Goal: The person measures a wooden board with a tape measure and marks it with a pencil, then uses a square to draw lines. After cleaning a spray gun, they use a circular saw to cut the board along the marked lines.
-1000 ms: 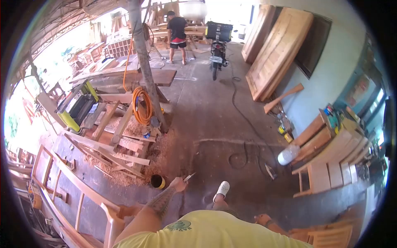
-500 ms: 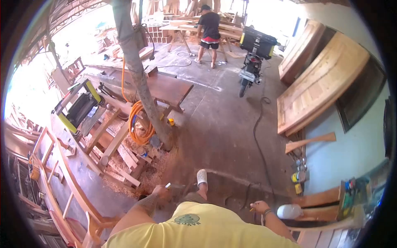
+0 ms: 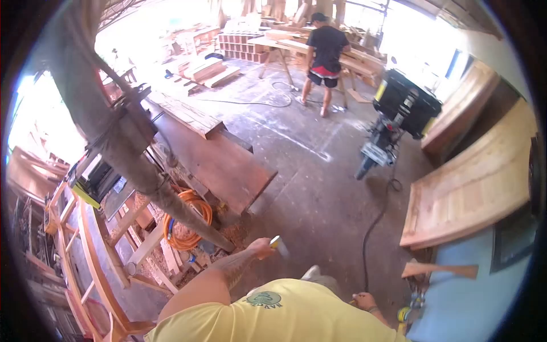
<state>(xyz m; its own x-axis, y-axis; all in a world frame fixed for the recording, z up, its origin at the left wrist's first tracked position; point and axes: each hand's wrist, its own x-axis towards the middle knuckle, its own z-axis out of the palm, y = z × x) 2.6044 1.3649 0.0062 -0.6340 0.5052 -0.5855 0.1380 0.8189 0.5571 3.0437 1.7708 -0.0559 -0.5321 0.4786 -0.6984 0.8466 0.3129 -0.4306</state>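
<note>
Nearest me, the person in the yellow shirt (image 3: 285, 310) has the left hand (image 3: 261, 248) held out ahead above the floor (image 3: 296, 214), its grip closed on a small tool (image 3: 276, 242) with a pale yellowish handle; the rest of it is a blur. The right hand (image 3: 366, 301) is low on the other side, grip curled round a little yellowish thing (image 3: 354, 302) I can't make out. Between the two hands, a pale shoe (image 3: 311, 272) shows past the shirt. Over to the left stands a curved wooden frame (image 3: 94, 262), and beyond it an orange hose (image 3: 208, 211) lies coiled near the foot of a slanting post (image 3: 122, 148). A dark cable (image 3: 371, 231) trails along the floor to the right, with a big wooden panel (image 3: 473, 176) leaning near the wall. Past a wide brown slab (image 3: 233, 174), there's a motorcycle (image 3: 378, 149) carrying a black box (image 3: 407, 105). Farther off, a co-worker in a black shirt (image 3: 328, 48), back to us, stands at a plank-laden desk (image 3: 265, 41).
</note>
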